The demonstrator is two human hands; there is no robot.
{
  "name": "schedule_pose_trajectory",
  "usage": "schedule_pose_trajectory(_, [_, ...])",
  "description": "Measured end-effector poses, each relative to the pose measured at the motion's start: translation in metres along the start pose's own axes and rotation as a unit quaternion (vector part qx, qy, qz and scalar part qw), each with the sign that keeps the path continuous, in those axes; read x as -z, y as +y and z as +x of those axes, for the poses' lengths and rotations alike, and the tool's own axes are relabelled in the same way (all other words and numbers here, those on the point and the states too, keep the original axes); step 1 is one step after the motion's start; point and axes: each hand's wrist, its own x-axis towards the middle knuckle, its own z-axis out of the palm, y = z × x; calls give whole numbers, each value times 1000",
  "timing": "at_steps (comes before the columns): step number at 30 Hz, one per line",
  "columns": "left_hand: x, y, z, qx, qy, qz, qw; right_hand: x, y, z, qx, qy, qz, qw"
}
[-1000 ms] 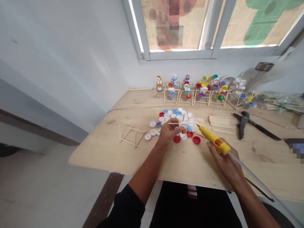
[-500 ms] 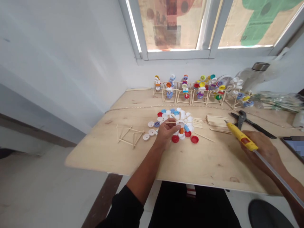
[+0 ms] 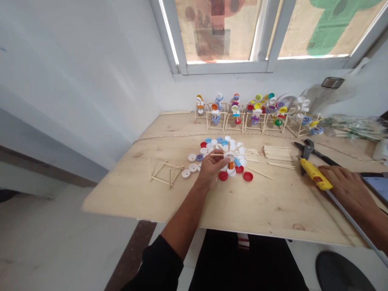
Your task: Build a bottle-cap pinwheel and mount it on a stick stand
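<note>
My left hand [image 3: 211,166] pinches a small wheel [image 3: 229,156] of thin wooden sticks with white, blue and orange bottle caps on it, held above loose caps. At the right my right hand [image 3: 345,184] is at a yellow glue gun [image 3: 317,174], with fingers over its handle side; the handle itself is hidden. A long clear glue stick [image 3: 351,222] sticks out of the gun's back end. The gun's nozzle end overlaps the pliers [image 3: 308,150]. Beneath and around the wheel lie bottle caps [image 3: 247,176] in white, red and blue.
An open stick frame [image 3: 165,174] stands at the left. Bundled sticks [image 3: 276,153] lie right of the caps. Along the wall stand several finished cap wheels on frames [image 3: 236,117]. A bottle [image 3: 330,87], a plastic bag of sticks [image 3: 354,128] and a phone [image 3: 376,184] are at the right.
My right hand and the glue gun have moved right and slightly down, with the nozzle now over the pliers. My left hand and the wheel have stayed nearly still.
</note>
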Motion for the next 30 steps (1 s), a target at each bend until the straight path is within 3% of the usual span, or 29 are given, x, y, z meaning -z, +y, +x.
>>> schedule_pose_trajectory(9, [1,-1,1,1,-4,0,1000,-19,37,2,-2,-9,47,999])
schedule_pose_trajectory(14, [2,-2,2,3,-5,-13,1000,-3,40,-1,-17,3,36,999])
schedule_pose_trajectory(17, [3,-2,4,5,-4,-19,1000,17,5,0,-16,60,43,997])
schedule_pose_trajectory(21, [4,-3,4,5,3,-21,1000,33,-75,11,-34,92,175,980])
schedule_pose_trajectory(25, [4,-4,3,4,7,-18,1000,22,-142,32,-57,53,282,956])
schedule_pose_trajectory(30, [3,-2,3,-5,5,-26,1000,1,-179,58,-55,-2,218,974])
